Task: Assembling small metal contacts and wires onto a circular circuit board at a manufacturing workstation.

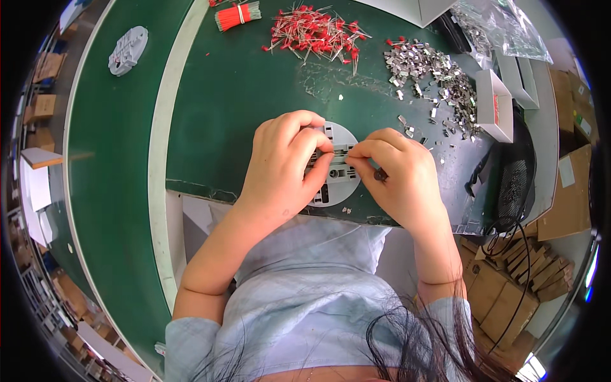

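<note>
Dark green table [216, 114]; at its near edge, a pale grey round piece [347, 186] with black and silvery fittings; along the far edge, red components [312, 33] with silvery leads and a red bundle [230, 18] with grey-green tips and a white band; toward the far right corner, silver and black clips [433, 69]; past the near edge, a faintly checked pale blue shirt [305, 318]

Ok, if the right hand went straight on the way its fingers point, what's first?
Most likely the raised middle of the round grey base, then the left hand opposite. Depth there is unclear.
</note>
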`<state>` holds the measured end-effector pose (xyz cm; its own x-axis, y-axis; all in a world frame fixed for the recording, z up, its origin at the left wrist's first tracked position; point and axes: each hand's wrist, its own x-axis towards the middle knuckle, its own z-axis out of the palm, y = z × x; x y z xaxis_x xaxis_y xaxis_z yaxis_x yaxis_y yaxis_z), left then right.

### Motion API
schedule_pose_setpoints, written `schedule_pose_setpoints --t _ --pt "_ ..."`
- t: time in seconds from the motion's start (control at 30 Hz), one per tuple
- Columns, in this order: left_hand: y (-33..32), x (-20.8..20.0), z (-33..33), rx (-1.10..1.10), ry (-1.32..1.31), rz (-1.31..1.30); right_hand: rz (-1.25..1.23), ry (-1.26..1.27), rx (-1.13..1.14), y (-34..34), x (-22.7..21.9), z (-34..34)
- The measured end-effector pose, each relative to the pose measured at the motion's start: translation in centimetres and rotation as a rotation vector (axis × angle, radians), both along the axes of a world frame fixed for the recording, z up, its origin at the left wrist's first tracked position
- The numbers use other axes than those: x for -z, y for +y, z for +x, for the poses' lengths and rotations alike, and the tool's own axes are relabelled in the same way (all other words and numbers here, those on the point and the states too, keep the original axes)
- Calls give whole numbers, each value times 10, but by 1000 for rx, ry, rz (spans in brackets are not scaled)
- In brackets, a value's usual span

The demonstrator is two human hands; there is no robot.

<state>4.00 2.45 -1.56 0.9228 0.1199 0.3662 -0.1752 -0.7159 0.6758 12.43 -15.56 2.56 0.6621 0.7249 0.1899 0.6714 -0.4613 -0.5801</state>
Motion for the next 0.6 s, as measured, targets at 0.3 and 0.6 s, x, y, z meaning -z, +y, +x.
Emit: schedule_pose_setpoints --t 0.3,0.6 --pt "2 -5 -1 22 35 15 -67 50 0 7 -4 2" --pt "-2 -1 2 20 -48 40 -88 39 -35 5 -4 7"
